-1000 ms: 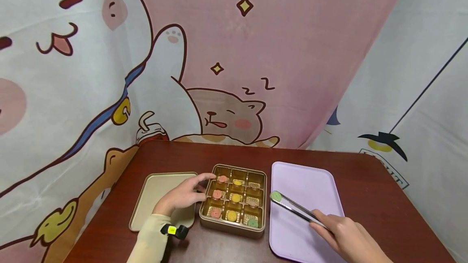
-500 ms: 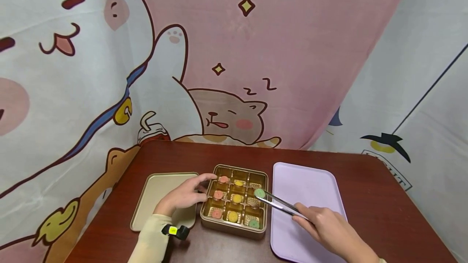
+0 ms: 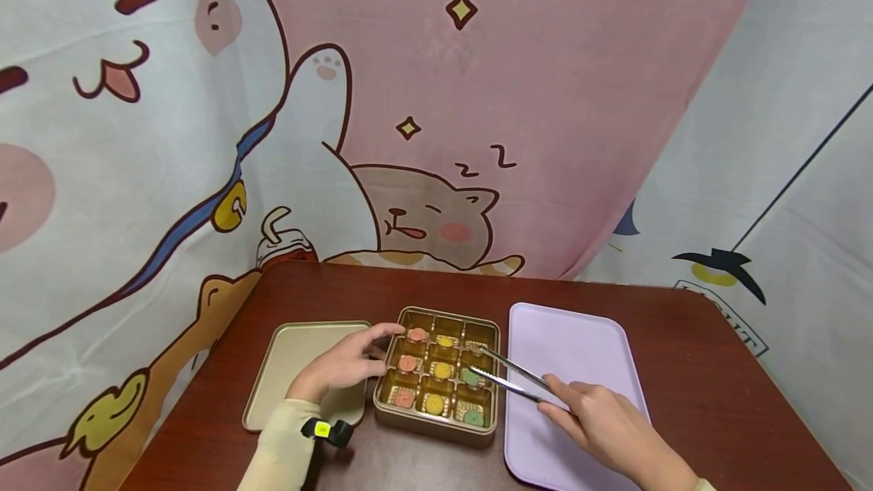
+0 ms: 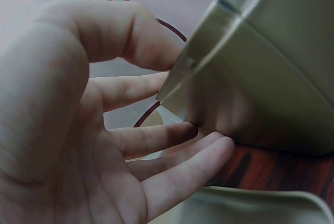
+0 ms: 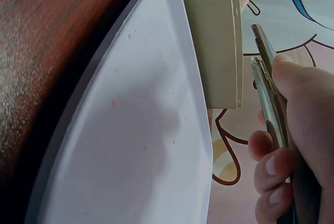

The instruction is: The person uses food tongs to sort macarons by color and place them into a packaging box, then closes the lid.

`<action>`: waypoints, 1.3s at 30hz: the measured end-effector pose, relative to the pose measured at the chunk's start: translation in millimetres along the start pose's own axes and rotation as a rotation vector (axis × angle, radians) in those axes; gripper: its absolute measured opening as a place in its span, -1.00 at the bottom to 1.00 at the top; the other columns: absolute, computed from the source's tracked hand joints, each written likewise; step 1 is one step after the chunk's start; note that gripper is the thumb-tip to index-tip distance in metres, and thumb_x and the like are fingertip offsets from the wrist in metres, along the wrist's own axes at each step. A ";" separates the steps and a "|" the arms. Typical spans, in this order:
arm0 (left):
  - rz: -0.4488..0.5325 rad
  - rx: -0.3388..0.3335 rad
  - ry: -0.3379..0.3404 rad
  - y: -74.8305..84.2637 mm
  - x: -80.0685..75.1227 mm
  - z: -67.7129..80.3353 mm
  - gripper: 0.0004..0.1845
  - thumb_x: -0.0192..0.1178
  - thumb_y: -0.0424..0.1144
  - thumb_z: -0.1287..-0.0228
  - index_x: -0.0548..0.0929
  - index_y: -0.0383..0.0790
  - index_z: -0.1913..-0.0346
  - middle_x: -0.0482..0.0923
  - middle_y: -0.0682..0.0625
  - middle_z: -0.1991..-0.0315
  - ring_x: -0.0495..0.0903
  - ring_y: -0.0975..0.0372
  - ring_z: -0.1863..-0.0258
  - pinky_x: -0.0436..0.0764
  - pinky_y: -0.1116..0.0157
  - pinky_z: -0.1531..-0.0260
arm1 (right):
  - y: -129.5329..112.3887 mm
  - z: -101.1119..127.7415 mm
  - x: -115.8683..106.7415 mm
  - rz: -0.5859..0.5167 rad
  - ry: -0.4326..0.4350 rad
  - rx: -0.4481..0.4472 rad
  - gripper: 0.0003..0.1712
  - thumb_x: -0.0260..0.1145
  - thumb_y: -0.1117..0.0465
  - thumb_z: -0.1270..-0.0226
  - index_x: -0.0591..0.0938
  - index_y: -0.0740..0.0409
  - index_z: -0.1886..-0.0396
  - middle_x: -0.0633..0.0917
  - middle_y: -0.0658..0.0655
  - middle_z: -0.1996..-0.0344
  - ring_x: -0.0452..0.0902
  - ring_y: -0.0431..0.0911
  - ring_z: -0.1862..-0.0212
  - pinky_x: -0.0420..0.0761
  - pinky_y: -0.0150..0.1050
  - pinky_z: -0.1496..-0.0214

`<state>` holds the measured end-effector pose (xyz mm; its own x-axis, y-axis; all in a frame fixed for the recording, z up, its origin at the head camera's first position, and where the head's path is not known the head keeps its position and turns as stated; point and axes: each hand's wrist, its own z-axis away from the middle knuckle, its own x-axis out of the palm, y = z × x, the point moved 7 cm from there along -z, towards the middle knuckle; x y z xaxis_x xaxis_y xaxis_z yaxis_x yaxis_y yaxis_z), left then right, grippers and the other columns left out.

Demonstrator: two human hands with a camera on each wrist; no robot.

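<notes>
A gold tin box (image 3: 436,427) with a compartment insert stands mid-table. Its left column holds pink round cookies (image 3: 407,364), the middle one yellow cookies (image 3: 442,370). On the right, one green cookie (image 3: 473,417) lies in the front compartment and another green cookie (image 3: 470,376) in the middle one. My right hand (image 3: 607,426) grips metal tongs (image 3: 518,389); their tips are spread over that middle compartment, apart from the cookie. My left hand (image 3: 341,362) touches the box's left side, extended fingers (image 4: 193,166) against the wall and thumb at the rim in the left wrist view.
A lilac tray (image 3: 566,339) lies right of the box, with small crumbs on it in the right wrist view. A flat gold lid (image 3: 300,347) lies on the left, partly under the left hand. A cartoon-printed cloth hangs behind the dark wooden table (image 3: 709,370).
The tongs have moved left from the tray to the box carrying the green cookie. They have spread and let it go into the middle right compartment. The left hand stays at the box.
</notes>
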<state>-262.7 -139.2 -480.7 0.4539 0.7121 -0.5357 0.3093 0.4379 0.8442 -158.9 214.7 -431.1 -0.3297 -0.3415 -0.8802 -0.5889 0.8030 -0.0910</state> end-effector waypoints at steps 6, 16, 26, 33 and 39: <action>-0.007 -0.002 -0.001 -0.9 -0.1 -0.1 -0.31 0.25 -0.41 -0.31 0.42 -0.15 -0.52 0.47 -0.19 -0.41 0.66 -0.01 -0.07 0.64 0.03 0.05 | 0.8 2.2 0.4 -0.014 -0.026 0.029 -0.58 0.53 -0.04 -0.32 0.78 0.07 -0.07 0.78 -0.12 0.40 0.61 -0.43 0.38 0.60 -0.34 0.44; -0.008 -0.003 -0.004 2.2 -0.1 0.1 -0.32 0.25 -0.40 -0.32 0.41 -0.17 -0.52 0.47 -0.21 -0.41 0.66 -0.03 -0.08 0.64 0.00 0.05 | 4.6 12.1 -6.2 -0.004 -0.047 0.073 -0.60 0.52 -0.07 -0.33 0.78 0.02 -0.04 0.76 -0.17 0.42 0.59 -0.45 0.39 0.59 -0.37 0.45; -0.001 0.002 0.004 0.5 -2.0 0.3 -0.28 0.29 -0.42 -0.28 0.40 -0.24 -0.52 0.50 -0.20 -0.36 0.65 0.00 -0.04 0.63 0.08 0.05 | 24.7 34.4 -14.7 0.045 -0.163 0.277 -0.55 0.47 -0.20 -0.35 0.77 -0.11 -0.10 0.74 -0.21 0.39 0.64 -0.36 0.38 0.66 -0.26 0.39; 0.033 0.001 -0.014 1.8 -1.0 0.4 -0.29 0.25 -0.44 -0.28 0.39 -0.25 -0.52 0.44 -0.22 -0.44 0.65 -0.06 -0.09 0.64 0.10 0.04 | 41.3 50.0 -16.4 0.011 -0.267 0.397 -0.45 0.46 -0.24 -0.34 0.78 0.01 -0.14 0.79 -0.09 0.30 0.70 -0.23 0.31 0.73 -0.12 0.28; 0.031 -0.006 -0.017 2.2 0.1 0.2 -0.29 0.24 -0.44 -0.27 0.40 -0.23 -0.52 0.42 -0.24 -0.45 0.65 -0.07 -0.09 0.64 0.09 0.05 | 54.4 63.5 -15.2 -0.005 -0.369 0.487 -0.42 0.45 -0.23 -0.34 0.76 0.06 -0.15 0.75 -0.11 0.38 0.57 -0.28 0.39 0.70 -0.20 0.34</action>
<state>-261.9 -138.2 -479.0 0.4770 0.7160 -0.5097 0.2896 0.4194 0.8603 -139.0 294.6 -452.2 0.0007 -0.2240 -0.9746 -0.1555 0.9627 -0.2214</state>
